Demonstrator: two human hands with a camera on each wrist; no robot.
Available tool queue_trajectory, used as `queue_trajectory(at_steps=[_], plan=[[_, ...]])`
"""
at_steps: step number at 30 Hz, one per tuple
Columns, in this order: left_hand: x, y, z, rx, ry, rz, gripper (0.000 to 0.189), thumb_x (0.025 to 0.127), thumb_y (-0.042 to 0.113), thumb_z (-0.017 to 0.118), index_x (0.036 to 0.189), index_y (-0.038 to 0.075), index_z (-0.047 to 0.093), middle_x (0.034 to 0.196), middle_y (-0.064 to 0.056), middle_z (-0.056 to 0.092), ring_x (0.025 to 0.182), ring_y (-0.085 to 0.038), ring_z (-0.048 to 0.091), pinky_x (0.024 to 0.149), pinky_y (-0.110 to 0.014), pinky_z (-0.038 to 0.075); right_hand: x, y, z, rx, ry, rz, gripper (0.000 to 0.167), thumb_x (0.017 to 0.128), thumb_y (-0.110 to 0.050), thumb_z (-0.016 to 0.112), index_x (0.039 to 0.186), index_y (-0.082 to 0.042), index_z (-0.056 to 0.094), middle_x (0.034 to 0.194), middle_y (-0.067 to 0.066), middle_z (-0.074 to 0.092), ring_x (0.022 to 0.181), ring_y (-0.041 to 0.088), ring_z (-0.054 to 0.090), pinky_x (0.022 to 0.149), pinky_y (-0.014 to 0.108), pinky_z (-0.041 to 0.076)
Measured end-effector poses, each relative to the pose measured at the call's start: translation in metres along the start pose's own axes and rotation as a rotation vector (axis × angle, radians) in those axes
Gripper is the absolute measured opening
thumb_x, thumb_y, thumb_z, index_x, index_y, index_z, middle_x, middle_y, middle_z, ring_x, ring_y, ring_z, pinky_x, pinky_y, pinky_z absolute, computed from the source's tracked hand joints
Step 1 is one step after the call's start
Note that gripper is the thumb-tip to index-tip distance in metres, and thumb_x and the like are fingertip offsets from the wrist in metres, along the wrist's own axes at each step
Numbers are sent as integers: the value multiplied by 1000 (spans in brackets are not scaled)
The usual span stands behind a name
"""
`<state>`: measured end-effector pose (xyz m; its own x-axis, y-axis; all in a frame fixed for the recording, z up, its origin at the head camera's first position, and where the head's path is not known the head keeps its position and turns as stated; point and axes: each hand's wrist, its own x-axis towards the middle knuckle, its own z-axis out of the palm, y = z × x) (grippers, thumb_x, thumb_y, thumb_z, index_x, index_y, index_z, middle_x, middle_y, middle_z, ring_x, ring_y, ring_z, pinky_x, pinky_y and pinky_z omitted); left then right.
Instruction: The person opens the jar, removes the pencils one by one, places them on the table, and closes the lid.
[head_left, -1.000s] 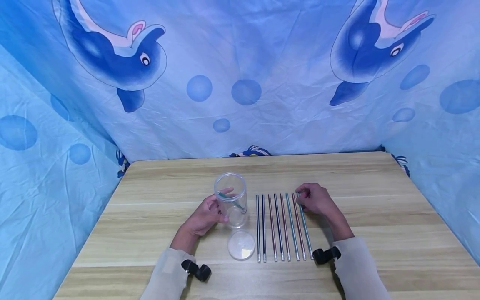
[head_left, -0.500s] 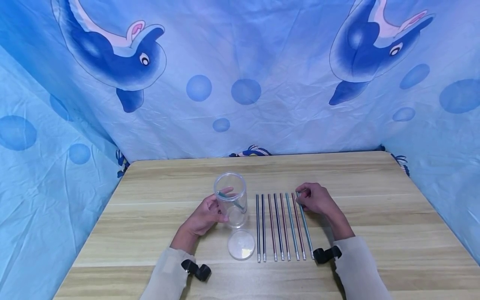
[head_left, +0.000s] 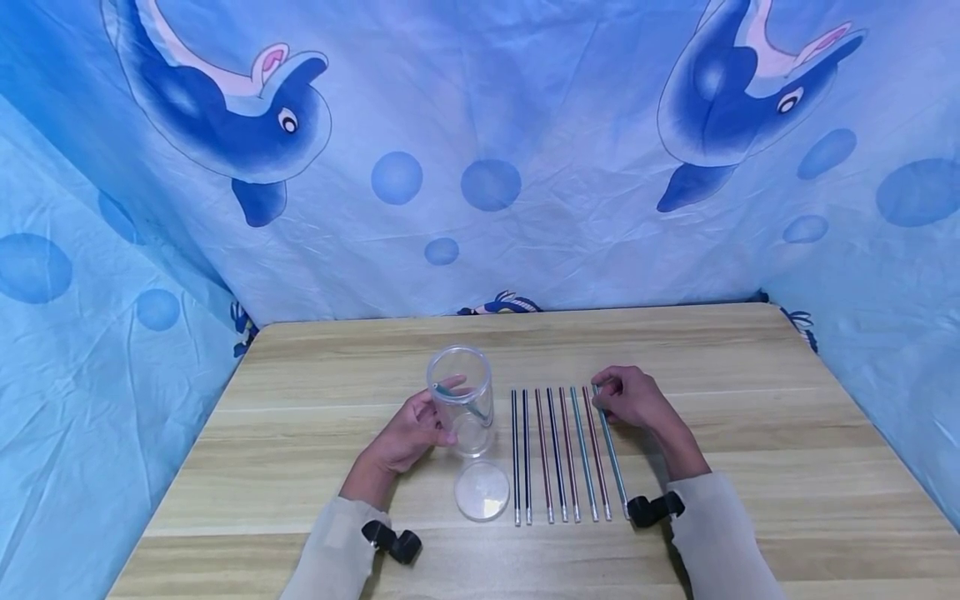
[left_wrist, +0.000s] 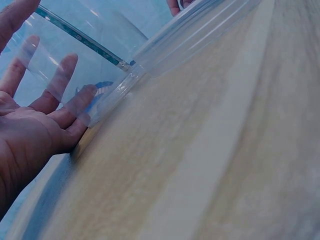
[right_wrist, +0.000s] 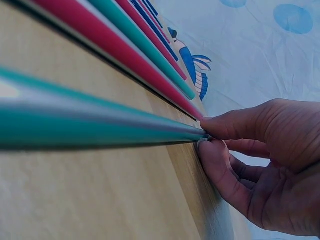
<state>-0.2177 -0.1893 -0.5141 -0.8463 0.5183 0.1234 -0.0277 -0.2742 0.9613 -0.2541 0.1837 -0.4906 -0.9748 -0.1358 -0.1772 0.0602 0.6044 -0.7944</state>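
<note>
A tall clear jar (head_left: 472, 437) stands upright with its mouth uncovered, and one green pencil (head_left: 474, 410) leans inside it. My left hand (head_left: 405, 433) holds the jar from the left, thumb on the near side and fingers round the back; the left wrist view shows those fingers (left_wrist: 62, 82) through the clear wall. To the right, several pencils lie side by side in a row, blue, red and green, with silver ends toward me. Thumb and forefinger of my right hand (head_left: 630, 396) pinch the far tip of the rightmost green pencil (right_wrist: 100, 120), beside a red pencil (right_wrist: 115, 45).
A round clear lid (head_left: 482, 492) lies flat just in front of the jar, left of the row. Wooden tabletop (head_left: 315, 367) surrounds everything. Behind it hangs a blue curtain (head_left: 555, 242) with dolphins printed on it.
The near end of the rightmost green pencil has swung slightly to the right, while the right hand keeps its pinch. The left hand and jar have stayed put.
</note>
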Motion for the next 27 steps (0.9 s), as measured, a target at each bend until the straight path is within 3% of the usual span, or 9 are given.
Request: queue_trajectory(at_steps=[5,12,18,23,27], plan=[[-1,0,0,-3,1,1,83,73,-3,79,148,9,45,143,-8,56,139,-23,42,116,-36,29,-1,0,-1,1,4,4,30,92,-6,65,121,3,62,89,11,61,75,20,62,65,32,58],[0,0,0,6,0,2,85,73,-3,78,149,4,41,143,-8,56,138,-24,43,116,-39,27,-7,-8,-7,-10,65,29,33,96,-18,60,124,1,61,88,10,61,72,21,61,62,32,52],[1,1,-1,12,4,-5,85,73,-3,79,149,5,42,143,-9,55,139,-24,42,119,-48,20,-19,-32,-13,22,125,-100,41,99,-23,60,129,4,58,91,16,66,70,28,66,59,34,51],[2,2,0,26,7,-12,89,73,-2,79,150,-2,34,144,-10,54,140,-25,40,119,-54,14,-34,-65,-8,17,182,-221,38,97,-25,64,127,0,61,85,10,65,68,23,62,60,33,51],[0,1,0,18,8,-16,88,74,-1,79,150,0,36,145,-10,53,141,-26,38,119,-55,12,-51,-93,4,33,193,-292,41,99,-33,61,129,-5,61,79,6,65,65,20,60,57,33,51]])
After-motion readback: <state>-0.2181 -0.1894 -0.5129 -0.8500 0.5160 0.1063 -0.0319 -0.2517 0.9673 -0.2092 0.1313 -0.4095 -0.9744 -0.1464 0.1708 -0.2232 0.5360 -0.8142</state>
